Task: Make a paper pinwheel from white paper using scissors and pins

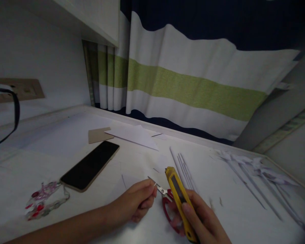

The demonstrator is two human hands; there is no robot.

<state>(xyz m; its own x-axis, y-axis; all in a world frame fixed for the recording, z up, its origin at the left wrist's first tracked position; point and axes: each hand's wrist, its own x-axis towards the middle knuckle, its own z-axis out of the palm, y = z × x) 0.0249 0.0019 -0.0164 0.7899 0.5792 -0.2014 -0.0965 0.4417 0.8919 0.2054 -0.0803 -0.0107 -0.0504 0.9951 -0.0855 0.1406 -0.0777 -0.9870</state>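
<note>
My right hand [204,217] is closed around a yellow box cutter [179,200], its tip end pointing up and away from me; I cannot make out a blade. To its left, my left hand [142,200] is closed in a pinch, and a thin white piece [155,184] pokes out between thumb and forefinger. What that piece is stays too small to tell. Between the hands, scissors [165,203] with red handles lie on the white table [91,210], partly hidden by the box cutter and my right hand. Their blades point toward the far left, just beyond my left fingertips.
A phone [91,166] with a beaded strap [44,200] lies at left. Behind it are brown card [99,135] and white paper [132,135]. Thin white paper rods [185,173] lie beyond the cutter; several white paper flowers on stems [254,173] lie at right. A curtain [193,81] hangs behind.
</note>
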